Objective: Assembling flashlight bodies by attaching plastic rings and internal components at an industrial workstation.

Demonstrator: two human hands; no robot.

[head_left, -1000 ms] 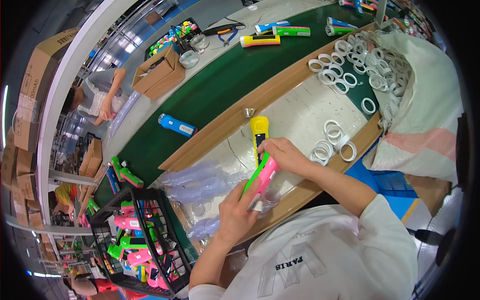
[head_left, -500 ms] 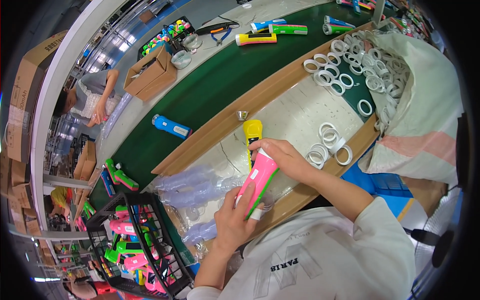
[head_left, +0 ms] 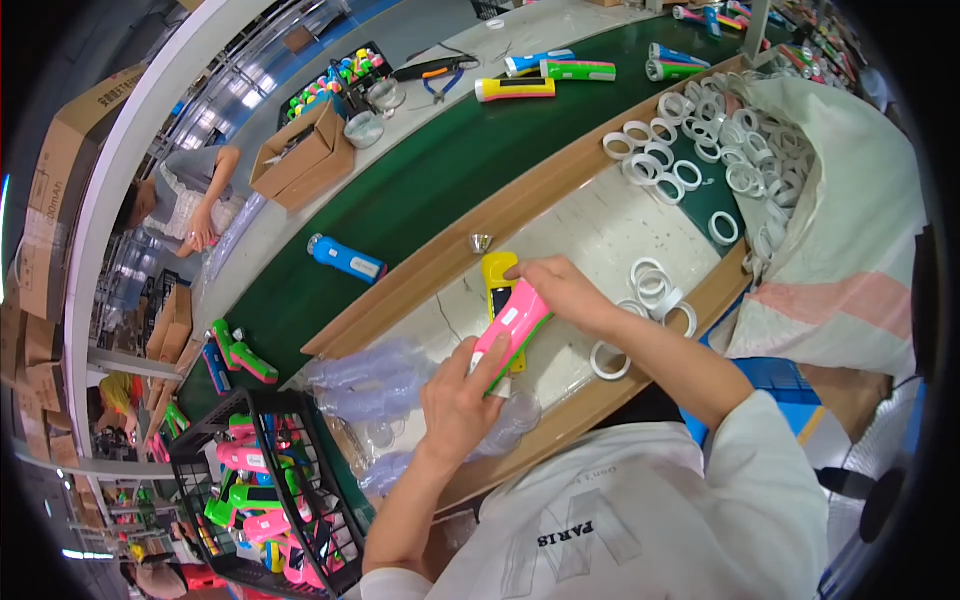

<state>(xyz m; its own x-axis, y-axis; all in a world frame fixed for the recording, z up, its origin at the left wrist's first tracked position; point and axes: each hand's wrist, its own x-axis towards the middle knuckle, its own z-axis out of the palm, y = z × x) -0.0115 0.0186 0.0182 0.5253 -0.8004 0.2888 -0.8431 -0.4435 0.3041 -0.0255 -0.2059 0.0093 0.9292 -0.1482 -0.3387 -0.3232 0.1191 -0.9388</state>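
A pink and green flashlight (head_left: 512, 322) is held slantwise between my two hands above the cardboard tray. My left hand (head_left: 458, 408) wraps round its lower end, where a bit of white shows. The fingers of my right hand (head_left: 566, 292) close on its upper end and partly hide it. Behind it a yellow flashlight body (head_left: 498, 265) lies in the tray, partly covered by the pink one. A small silver reflector cup (head_left: 481, 243) sits near the tray's far wall. Several white rings (head_left: 651, 283) lie by my right forearm, one loose ring (head_left: 609, 361) nearest me.
The tray's cardboard wall (head_left: 420, 262) borders a green belt carrying a blue flashlight (head_left: 346, 258). Clear plastic parts (head_left: 365, 385) lie left in the tray. A black crate (head_left: 262, 400) of flashlights stands at lower left. A white sack (head_left: 850, 190) spills rings at right. Another person (head_left: 200, 200) works across the belt.
My right hand has shifted slightly up and left, still on the flashlight's upper end. My left hand moved a little up and left. The near loose ring now shows beside my right forearm.
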